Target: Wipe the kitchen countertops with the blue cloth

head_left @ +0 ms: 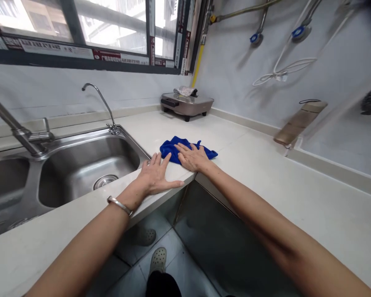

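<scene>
A crumpled blue cloth [173,145] lies on the white countertop [136,123] near its inner corner. My right hand [192,157] rests flat on the cloth, fingers spread and pointing left. Beside it, my left hand [156,175] lies at the counter's front edge, just right of the sink, with its fingers apart and nothing held. Its fingertips come close to the cloth's left side. A silver bangle [120,205] circles my left wrist.
A steel double sink [89,154] with a large faucet [31,138] and a thin curved tap [103,101] is at the left. An electric pan [187,105] stands in the back corner. A brown bottle [299,121] leans against the right wall.
</scene>
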### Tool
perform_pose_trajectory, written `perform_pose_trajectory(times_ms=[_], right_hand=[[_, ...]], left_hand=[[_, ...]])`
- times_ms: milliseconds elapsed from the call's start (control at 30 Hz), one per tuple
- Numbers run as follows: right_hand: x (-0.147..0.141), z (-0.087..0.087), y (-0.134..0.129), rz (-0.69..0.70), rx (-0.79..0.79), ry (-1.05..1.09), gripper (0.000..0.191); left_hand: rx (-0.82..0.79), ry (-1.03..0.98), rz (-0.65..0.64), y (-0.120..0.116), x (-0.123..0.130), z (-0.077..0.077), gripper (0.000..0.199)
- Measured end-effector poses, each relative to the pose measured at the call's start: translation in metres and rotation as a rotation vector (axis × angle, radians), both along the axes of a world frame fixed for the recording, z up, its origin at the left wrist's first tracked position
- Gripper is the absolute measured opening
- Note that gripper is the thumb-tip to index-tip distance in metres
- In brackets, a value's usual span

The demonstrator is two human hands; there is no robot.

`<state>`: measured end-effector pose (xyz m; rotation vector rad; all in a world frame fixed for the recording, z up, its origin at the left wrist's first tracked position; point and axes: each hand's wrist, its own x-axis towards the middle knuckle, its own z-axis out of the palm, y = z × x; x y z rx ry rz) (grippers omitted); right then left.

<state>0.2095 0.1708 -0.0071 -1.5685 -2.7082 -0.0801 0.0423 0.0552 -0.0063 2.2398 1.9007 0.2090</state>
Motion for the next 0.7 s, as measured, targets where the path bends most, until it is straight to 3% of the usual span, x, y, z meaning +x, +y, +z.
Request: perform_pose_trajectory(times_ms=[100, 200, 300, 433, 567, 700], right_hand=[[0.0, 0.001, -0.027, 0.039, -0.022, -0.01, 0.063], [0.003, 0.004, -0.046, 0.004, -0.03, -0.012, 0.062], [0.005, 0.006, -0.059, -0.029, -0.018, 0.017, 0.062], [-0.009, 0.005, -0.08, -0.018, -0.009, 0.071, 0.063], [-0.044, 0.003, -0.123, 0.103, -0.002, 0.136, 0.062], [-0.085, 0.003, -0.182, 0.34, 0.011, 0.232, 0.061]], left_hand=[[0.06, -0.053, 0.018, -0.007, -0.006, 0.0, 0.123], [0.059, 0.036, 0.017, -0.031, -0.021, 0.003, 0.124], [0.061, 0.192, 0.009, -0.077, -0.053, 0.008, 0.124], [-0.032, 0.305, 0.141, -0.151, -0.106, 0.017, 0.123], [-0.017, 0.348, 0.2, -0.206, -0.146, 0.019, 0.113], [0.008, 0.313, 0.228, -0.224, -0.164, 0.003, 0.106]])
